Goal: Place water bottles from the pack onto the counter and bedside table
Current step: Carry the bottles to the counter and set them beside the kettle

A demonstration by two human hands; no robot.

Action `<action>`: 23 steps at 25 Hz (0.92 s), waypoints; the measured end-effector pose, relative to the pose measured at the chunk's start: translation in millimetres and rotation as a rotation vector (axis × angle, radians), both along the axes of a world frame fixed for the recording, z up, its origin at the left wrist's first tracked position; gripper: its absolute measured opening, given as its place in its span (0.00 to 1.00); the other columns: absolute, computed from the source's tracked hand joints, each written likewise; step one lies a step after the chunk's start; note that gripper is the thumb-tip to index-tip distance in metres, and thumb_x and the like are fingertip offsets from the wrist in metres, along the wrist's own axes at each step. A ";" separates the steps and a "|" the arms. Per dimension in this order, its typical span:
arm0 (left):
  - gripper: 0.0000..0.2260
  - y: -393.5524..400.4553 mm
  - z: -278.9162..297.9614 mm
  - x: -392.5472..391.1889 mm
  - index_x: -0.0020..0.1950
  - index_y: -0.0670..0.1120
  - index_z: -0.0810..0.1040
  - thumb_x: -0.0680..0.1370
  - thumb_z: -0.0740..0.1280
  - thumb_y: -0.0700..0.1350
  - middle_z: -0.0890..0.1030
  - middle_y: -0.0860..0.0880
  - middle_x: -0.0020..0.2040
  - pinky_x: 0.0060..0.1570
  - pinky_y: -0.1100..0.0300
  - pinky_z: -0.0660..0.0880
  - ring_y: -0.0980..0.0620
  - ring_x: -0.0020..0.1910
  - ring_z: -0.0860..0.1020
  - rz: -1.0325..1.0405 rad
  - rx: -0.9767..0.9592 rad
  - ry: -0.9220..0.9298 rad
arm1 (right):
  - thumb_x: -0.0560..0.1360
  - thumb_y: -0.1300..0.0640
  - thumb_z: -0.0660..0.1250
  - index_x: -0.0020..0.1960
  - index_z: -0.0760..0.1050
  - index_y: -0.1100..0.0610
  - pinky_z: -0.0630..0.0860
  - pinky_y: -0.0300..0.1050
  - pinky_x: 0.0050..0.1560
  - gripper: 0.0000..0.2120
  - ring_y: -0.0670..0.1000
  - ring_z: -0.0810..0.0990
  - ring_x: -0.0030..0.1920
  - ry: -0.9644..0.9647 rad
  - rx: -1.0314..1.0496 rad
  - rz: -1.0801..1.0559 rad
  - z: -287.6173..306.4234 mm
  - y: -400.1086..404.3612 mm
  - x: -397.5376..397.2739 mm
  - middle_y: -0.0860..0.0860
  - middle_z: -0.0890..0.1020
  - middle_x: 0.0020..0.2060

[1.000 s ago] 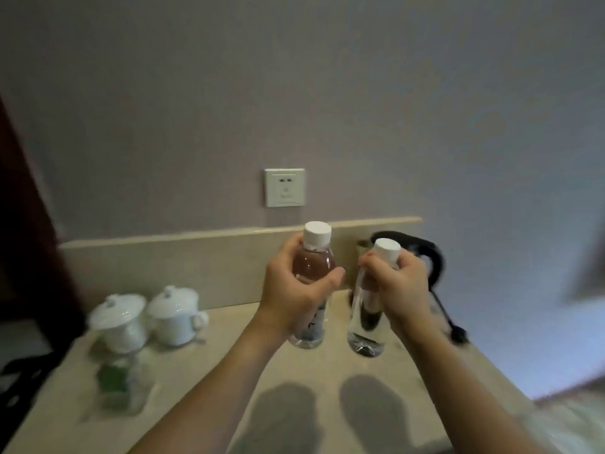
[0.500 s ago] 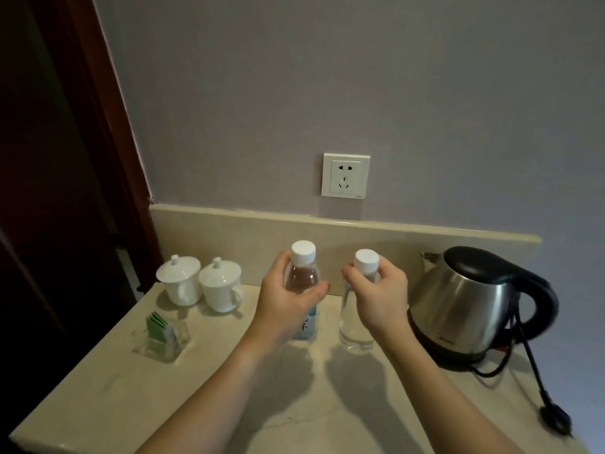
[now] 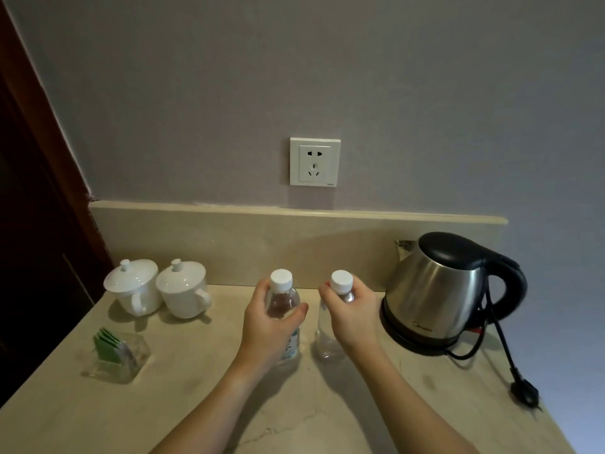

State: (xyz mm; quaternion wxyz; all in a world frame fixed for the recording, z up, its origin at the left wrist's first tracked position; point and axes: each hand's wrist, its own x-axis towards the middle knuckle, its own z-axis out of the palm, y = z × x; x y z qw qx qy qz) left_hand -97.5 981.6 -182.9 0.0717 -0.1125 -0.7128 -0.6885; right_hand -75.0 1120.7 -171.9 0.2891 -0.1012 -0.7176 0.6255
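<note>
Two clear water bottles stand upright side by side on the beige stone surface, in the open gap between the lidded white cups at far left and the steel electric kettle at right. This gap appears chosen because it is the only free space near the backsplash, below the wall socket. The left bottle and the right bottle are close together but apart, and both seem to rest on their bases, although contact cannot be confirmed. The left hand wraps the upper body of its bottle, thumb across the front and fingers behind, below the white cap. The right hand closes around the neck and shoulder of its bottle, just beneath the cap. Both forearms reach in from the near edge, converging slightly, wrists level. A clear holder of green sachets sits at near left; the kettle's plug lies unplugged at right.
</note>
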 end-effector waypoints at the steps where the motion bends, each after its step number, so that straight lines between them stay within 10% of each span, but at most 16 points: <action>1: 0.19 1.3 -3.2 -1.1 0.51 0.51 0.75 0.69 0.77 0.35 0.81 0.53 0.40 0.41 0.71 0.75 0.63 0.37 0.79 0.010 0.015 0.002 | 0.67 0.57 0.70 0.35 0.72 0.62 0.69 0.42 0.35 0.10 0.46 0.70 0.31 0.006 0.012 0.007 -1.0 0.1 -0.7 0.50 0.74 0.28; 8: 0.30 -5.4 -29.4 -2.6 0.58 0.58 0.70 0.65 0.81 0.40 0.80 0.58 0.50 0.44 0.71 0.76 0.63 0.47 0.80 -0.017 -0.073 -0.048 | 0.64 0.57 0.77 0.53 0.74 0.48 0.80 0.42 0.45 0.21 0.46 0.82 0.44 -0.216 -0.005 0.285 -45.6 11.8 22.7 0.44 0.83 0.42; 13: 0.29 -33.4 -61.1 1.3 0.53 0.59 0.71 0.58 0.77 0.66 0.78 0.60 0.47 0.47 0.53 0.79 0.56 0.48 0.78 0.018 -0.642 -0.107 | 0.61 0.44 0.77 0.62 0.72 0.41 0.80 0.42 0.54 0.30 0.40 0.79 0.53 -0.502 0.395 0.238 -69.9 32.9 30.1 0.39 0.81 0.53; 23: 0.21 -11.9 -58.9 -66.4 0.54 0.60 0.76 0.65 0.79 0.55 0.83 0.59 0.51 0.51 0.56 0.81 0.62 0.50 0.81 -0.053 -0.419 -0.066 | 0.65 0.46 0.77 0.62 0.70 0.40 0.74 0.33 0.47 0.28 0.36 0.78 0.50 -0.405 0.405 0.126 -68.3 29.2 -38.3 0.32 0.77 0.49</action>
